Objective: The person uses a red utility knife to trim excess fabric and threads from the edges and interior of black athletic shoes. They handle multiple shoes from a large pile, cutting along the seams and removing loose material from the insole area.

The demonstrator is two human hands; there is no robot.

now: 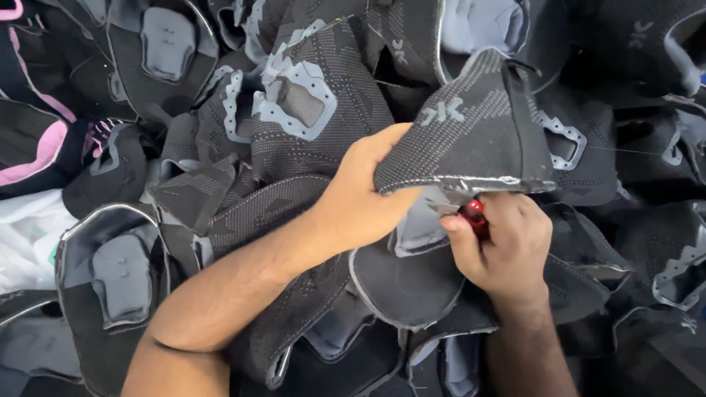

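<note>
Head view, looking down on a dense pile of shoe uppers (309, 110), black knit with grey eyelet panels, filling the frame edge to edge.

Left hand (364, 195): enters from 7 o'clock, forearm crossing the pile diagonally; fingers closed around the lower left edge of one black knit shoe upper (471, 125), thumb on top of the fabric, other fingers hidden beneath it; the upper is lifted and tilted, its raw lower edge facing the camera.

Right hand (507, 246): enters from 5 o'clock; sits just below the held upper, at 6 o'clock of it; fingers curled shut on a small red tool (474, 215), only its tip visible between thumb and forefinger; kind of tool cannot be told; the tip touches or nearly touches the upper's lower edge; exact contact unclear.

Held upper lies right of frame centre, around 2 o'clock.

Surroundings: pink-trimmed upper (37, 151) at 9 o'clock of the frame; white material (26, 228) just below it; a flat upper with a grey tongue patch (121, 276) at 8 o'clock.
</note>
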